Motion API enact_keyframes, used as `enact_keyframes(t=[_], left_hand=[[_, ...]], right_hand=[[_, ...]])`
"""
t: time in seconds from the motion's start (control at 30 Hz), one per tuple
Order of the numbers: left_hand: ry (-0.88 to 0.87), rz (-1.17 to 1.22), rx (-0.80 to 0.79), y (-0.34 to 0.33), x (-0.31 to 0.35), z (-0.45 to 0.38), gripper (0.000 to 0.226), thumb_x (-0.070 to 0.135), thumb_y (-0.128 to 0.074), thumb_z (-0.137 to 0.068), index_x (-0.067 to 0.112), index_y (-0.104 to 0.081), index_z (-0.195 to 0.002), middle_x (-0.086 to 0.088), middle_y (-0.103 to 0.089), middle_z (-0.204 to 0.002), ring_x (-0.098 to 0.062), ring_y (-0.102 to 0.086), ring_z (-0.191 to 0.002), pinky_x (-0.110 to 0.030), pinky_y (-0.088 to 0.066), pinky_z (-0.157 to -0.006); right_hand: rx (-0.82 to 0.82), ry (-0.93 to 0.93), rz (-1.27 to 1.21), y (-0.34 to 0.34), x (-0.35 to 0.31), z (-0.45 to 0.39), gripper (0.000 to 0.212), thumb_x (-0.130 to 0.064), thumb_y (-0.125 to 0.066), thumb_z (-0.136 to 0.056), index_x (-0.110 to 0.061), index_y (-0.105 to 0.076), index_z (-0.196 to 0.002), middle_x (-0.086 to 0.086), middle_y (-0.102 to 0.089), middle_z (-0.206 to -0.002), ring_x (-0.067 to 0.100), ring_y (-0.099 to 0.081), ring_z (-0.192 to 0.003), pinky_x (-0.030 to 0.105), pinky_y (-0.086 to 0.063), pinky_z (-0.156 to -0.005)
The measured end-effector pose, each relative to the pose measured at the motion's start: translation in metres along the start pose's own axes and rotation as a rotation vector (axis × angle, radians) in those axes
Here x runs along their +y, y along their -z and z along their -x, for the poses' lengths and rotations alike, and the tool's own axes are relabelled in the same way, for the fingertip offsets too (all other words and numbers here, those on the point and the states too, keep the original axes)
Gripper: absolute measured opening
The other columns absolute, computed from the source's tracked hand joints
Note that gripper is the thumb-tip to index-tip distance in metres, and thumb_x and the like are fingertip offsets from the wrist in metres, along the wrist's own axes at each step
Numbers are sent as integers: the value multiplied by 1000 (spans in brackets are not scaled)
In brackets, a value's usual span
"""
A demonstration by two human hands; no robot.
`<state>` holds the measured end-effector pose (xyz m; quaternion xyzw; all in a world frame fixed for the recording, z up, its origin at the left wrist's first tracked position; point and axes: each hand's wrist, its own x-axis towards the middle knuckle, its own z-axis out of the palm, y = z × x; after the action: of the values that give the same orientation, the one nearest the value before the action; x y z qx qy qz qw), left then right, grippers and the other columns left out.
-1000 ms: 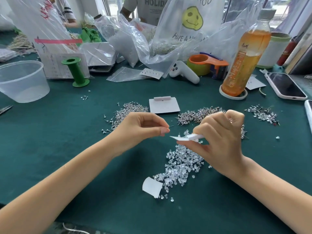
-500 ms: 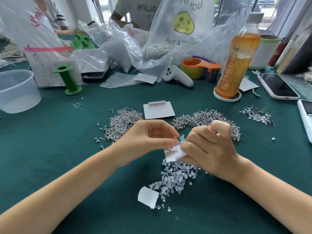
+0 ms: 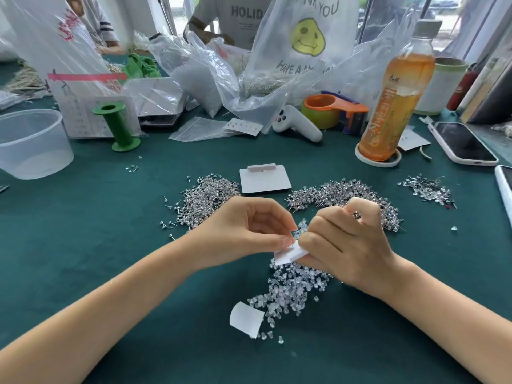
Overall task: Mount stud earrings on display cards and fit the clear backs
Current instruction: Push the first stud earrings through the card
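My right hand (image 3: 343,245) grips a small white display card (image 3: 288,254) above the pile of clear backs (image 3: 296,286). My left hand (image 3: 246,231) pinches a stud earring (image 3: 291,243) with thumb and forefinger, its tip at the card's top edge. Piles of silver stud earrings lie to the left (image 3: 207,195) and behind my right hand (image 3: 332,194), with a smaller pile at the far right (image 3: 429,188). A blank white card (image 3: 264,180) lies flat beyond my hands. Another curled white card (image 3: 245,318) lies near the front of the clear backs.
A clear plastic tub (image 3: 30,142) stands at the far left and a green spool (image 3: 119,128) beside it. Plastic bags (image 3: 249,65), a tape dispenser (image 3: 332,109), a white controller (image 3: 297,123), an orange drink bottle (image 3: 396,95) and two phones (image 3: 461,144) crowd the back and right of the green table (image 3: 83,231).
My hands have come together and dropped toward the clear backs. The card now rests between both hands, with my left fingertips touching its edge.
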<state>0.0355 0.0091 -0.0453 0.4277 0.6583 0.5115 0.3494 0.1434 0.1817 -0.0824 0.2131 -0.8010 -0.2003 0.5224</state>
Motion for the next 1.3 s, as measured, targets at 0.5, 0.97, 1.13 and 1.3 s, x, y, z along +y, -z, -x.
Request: enact_keyframes(t=[0.5, 0.97, 1.13, 1.3], left_hand=[[-18, 9, -4, -2, 0, 1, 18, -5, -70, -80, 8, -68, -92, -5, -71, -86, -11, -66, -79, -20, -53, -74], [-22, 8, 10, -1, -2, 2, 18, -3, -72, -78, 10, -69, -90, -6, -72, -85, -11, -67, -78, -18, -52, -73], [-19, -2, -2, -1, -3, 2, 17, -1, -73, -77, 11, -70, -89, -6, -73, -85, -11, -68, -79, -19, -54, -75], [-11, 8, -13, -2, -3, 2, 18, 0, -74, -77, 11, -70, -90, -5, -73, -84, -11, -68, -79, -18, -53, -74]], right_hand=[[-12, 13, -4, 0, 0, 2, 35, -39, -65, -86, -18, -40, -74, -6, -54, -59, 15, -59, -55, 31, -27, -71], [2, 13, 12, 0, -1, 2, 30, -37, -59, -89, -18, -41, -75, -6, -53, -58, 15, -59, -55, 31, -27, -70], [1, 20, 32, 0, -1, 3, 32, -35, -67, -82, -18, -41, -74, -6, -52, -57, 15, -59, -54, 31, -27, -70], [3, 26, 47, 0, -2, 2, 35, -33, -72, -76, -18, -40, -74, -6, -51, -56, 15, -58, -53, 31, -27, -69]])
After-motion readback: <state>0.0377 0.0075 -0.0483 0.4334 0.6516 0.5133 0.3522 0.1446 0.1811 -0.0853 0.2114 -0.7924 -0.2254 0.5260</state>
